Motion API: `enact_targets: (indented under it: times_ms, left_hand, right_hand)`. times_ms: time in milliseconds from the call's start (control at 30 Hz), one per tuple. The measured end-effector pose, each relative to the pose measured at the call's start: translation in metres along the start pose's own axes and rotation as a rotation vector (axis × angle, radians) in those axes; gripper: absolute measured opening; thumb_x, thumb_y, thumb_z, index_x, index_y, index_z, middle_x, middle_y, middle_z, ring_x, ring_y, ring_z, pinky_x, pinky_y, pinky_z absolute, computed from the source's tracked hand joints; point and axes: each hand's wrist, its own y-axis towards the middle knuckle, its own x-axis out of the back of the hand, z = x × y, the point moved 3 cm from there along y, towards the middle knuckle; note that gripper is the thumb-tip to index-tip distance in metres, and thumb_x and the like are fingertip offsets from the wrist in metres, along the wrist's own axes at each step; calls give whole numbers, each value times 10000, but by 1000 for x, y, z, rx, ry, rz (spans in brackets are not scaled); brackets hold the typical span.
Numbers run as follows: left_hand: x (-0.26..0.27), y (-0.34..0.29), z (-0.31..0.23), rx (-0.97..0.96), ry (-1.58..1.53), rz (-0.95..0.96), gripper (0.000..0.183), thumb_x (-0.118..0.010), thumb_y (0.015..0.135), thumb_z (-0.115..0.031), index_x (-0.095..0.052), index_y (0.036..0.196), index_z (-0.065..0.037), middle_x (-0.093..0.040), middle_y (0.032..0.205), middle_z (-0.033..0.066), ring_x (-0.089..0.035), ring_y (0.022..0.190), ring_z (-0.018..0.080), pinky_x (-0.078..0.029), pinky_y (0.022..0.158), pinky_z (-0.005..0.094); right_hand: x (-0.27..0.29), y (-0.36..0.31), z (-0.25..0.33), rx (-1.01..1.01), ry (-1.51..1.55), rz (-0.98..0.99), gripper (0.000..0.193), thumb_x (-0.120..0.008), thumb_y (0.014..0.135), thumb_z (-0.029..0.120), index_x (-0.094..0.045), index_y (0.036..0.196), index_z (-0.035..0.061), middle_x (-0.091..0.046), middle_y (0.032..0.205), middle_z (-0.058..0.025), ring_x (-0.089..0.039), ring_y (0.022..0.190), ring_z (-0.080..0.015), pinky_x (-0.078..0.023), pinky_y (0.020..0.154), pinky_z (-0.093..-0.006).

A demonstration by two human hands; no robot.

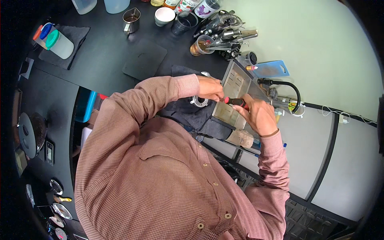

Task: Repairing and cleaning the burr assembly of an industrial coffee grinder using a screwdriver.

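Observation:
My right hand (260, 114) is wrapped round the red and black handle of a screwdriver (236, 102), which lies nearly level and points left. At its tip end, the fingers of my left hand (210, 88) are pinched together. What they hold there is too small and too hidden to make out. Both hands are over the near left side of a metal sink (226, 114). Just below my left hand, a round metal ring-shaped part (199, 101) with a dark centre rests on a dark cloth (186, 107). A spoon-like metal end (206, 74) shows beyond my left wrist.
Metal bar tools stand in a clear cup (197, 49) beyond the sink. A black faucet (298, 90) arches at the right, near a blue board (273, 69). A metal pitcher (131, 22), white bowl (164, 16) and dark mat (145, 61) are on the black counter.

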Motion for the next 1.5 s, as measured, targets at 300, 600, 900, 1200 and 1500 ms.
enact_targets:
  times_ms: [300,600,900,1200,1500]
  left_hand:
    - [0,2,1,5,-51,-36,240,-676,969,-196,-710,1146,-38,-748,974,163,-709,935,378,-561,829,456]
    - [-2,-5,-5,-10,-14,-138,268,-647,993,-253,-693,1122,-23,-742,981,155,-708,944,380,-554,812,466]
    - [-2,-3,-4,60,-52,-79,236,-639,998,-241,-708,1073,-28,-734,901,174,-704,904,395,-543,793,485]
    - [-14,-16,3,56,25,-173,589,-758,895,-370,-623,1351,-22,-683,1286,178,-608,1246,379,-507,1031,465]
    - [-85,-71,4,419,-43,-556,699,-793,882,-373,-515,1444,-63,-499,1519,149,-581,1300,365,-497,1082,426]
  right_hand:
    - [6,-4,-2,190,21,-219,606,-598,997,586,-700,838,10,-665,656,-216,-684,640,-431,-535,569,-505]
    - [-5,0,-19,-104,69,39,504,-625,1008,517,-682,893,29,-665,694,-200,-681,694,-429,-513,623,-516]
    - [-1,4,-9,-183,-133,309,372,-741,931,383,-630,1091,66,-705,893,-167,-694,821,-410,-531,677,-488]
    - [0,-1,-3,146,-135,87,300,-728,936,278,-620,1129,76,-680,905,-144,-697,795,-397,-546,675,-494]
    - [-21,30,-12,333,-171,287,168,-649,936,196,-676,966,33,-708,811,-194,-728,766,-391,-564,666,-491]
